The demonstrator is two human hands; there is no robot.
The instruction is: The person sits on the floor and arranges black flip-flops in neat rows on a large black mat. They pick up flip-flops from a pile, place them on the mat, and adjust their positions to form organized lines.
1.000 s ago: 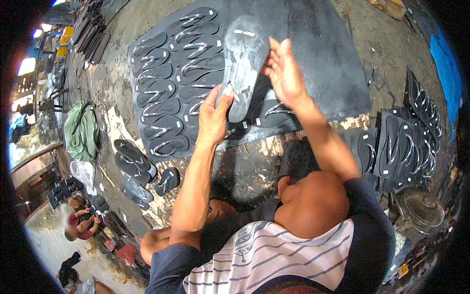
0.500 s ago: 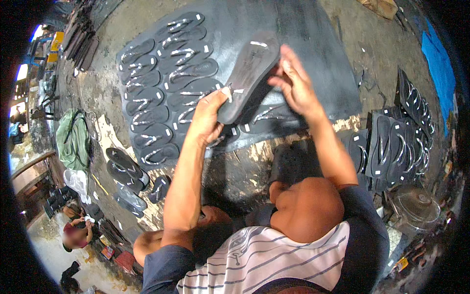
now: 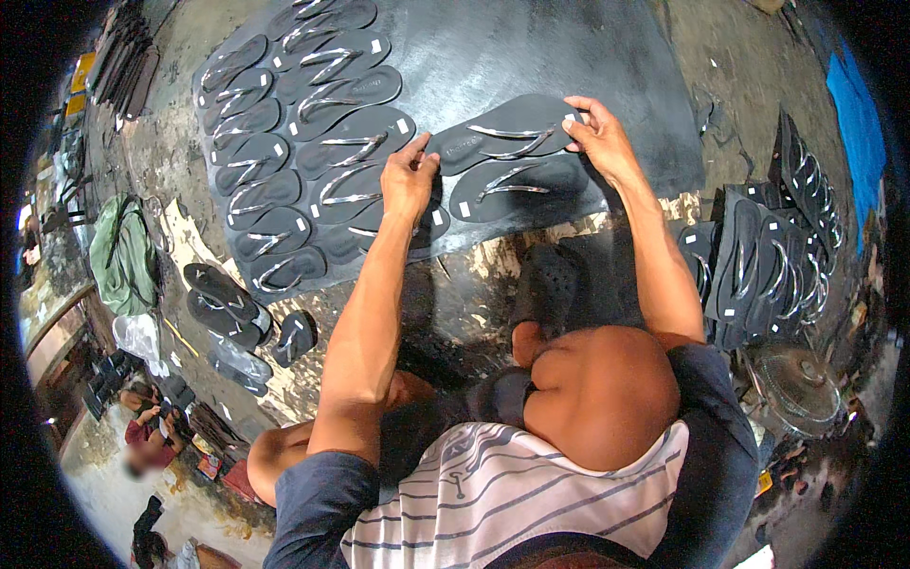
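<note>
A black flip-flop (image 3: 531, 112) with shiny straps lies lengthwise between my two hands, sole down, strap side up. My left hand (image 3: 408, 182) pinches its left end. At the other end, beside a small white sticker, my right hand (image 3: 604, 144) grips it between thumb and fingers. Just below, nearer to me, another flip-flop (image 3: 559, 180) rests on the dark sheet (image 3: 607, 66). Several more flip-flops (image 3: 365, 123) lie in columns on the sheet to the left. Whether the held one touches the sheet, I cannot tell.
Stacked flip-flops (image 3: 749, 261) stand at the right, near a round metal fan (image 3: 801, 384). Worn sandals (image 3: 223, 299) and a green cloth (image 3: 123, 256) lie at the left. A blue sheet (image 3: 853, 133) hangs at the far right. Another person (image 3: 152, 436) sits at the lower left.
The flip-flop has turned from upright, underside showing, to nearly level with its straps showing. My right hand, apart before, now grips its right end. My left hand has moved to its left end.
</note>
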